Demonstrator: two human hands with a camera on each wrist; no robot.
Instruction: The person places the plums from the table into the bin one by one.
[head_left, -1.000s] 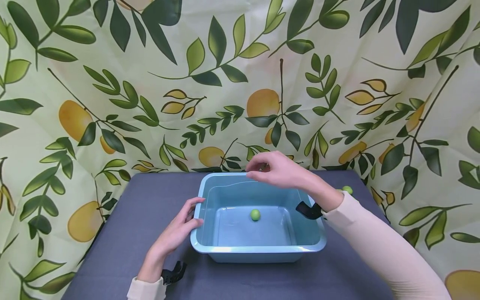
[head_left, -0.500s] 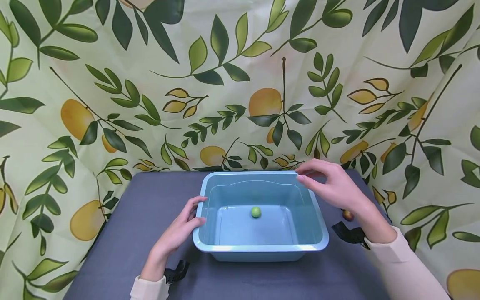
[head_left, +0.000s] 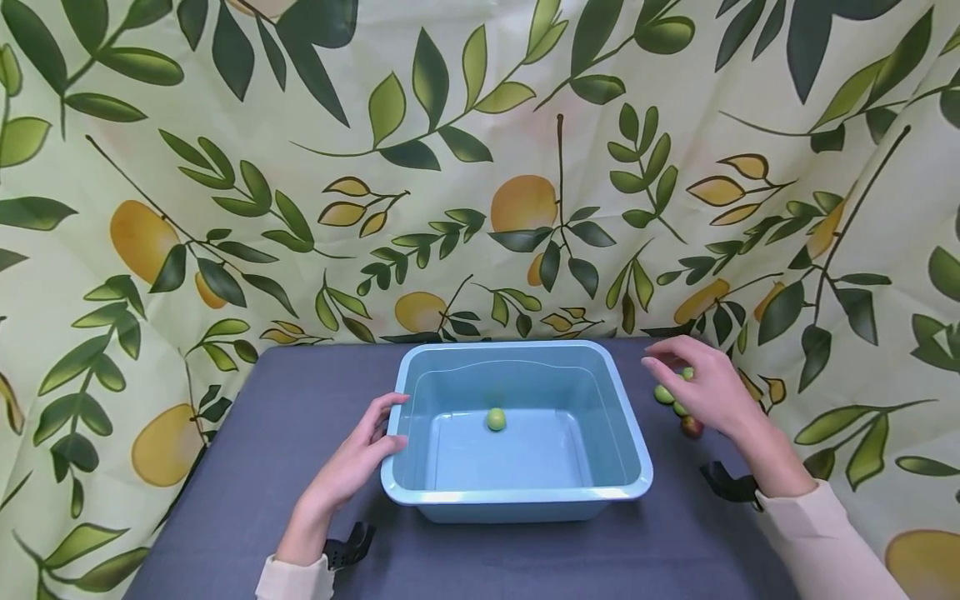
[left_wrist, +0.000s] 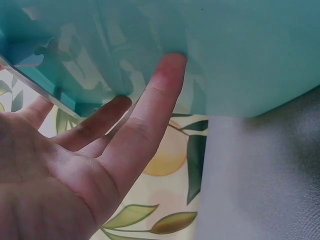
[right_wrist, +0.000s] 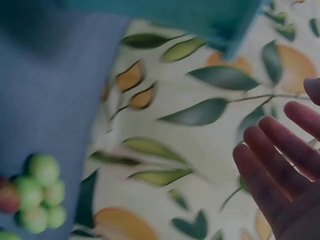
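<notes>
A light blue plastic tub (head_left: 517, 498) stands on the dark cloth-covered table with one small round green fruit (head_left: 496, 419) on its floor. My left hand (head_left: 360, 446) rests at the tub's left rim, thumb and index tips on the edge. In the left wrist view, straight fingers (left_wrist: 167, 75) press the tub's outer wall. To the tub's right, my right hand (head_left: 708, 383) hovers with loosely bent fingers, nothing between them. Under it lie several small green fruits (head_left: 663, 394) and a reddish one (head_left: 692, 427), partly hidden by the hand. The right wrist view shows this green cluster (right_wrist: 44, 170) on the cloth.
A leaf-and-fruit patterned curtain (head_left: 450, 167) hangs behind the table (head_left: 300, 400) and along both sides. The fruit cluster lies near the table's back right edge, close to the curtain.
My right hand has moved right, from above the tub's back edge to over the fruits beside it. The left hand stays at the rim, and the green fruit stays in the tub.
</notes>
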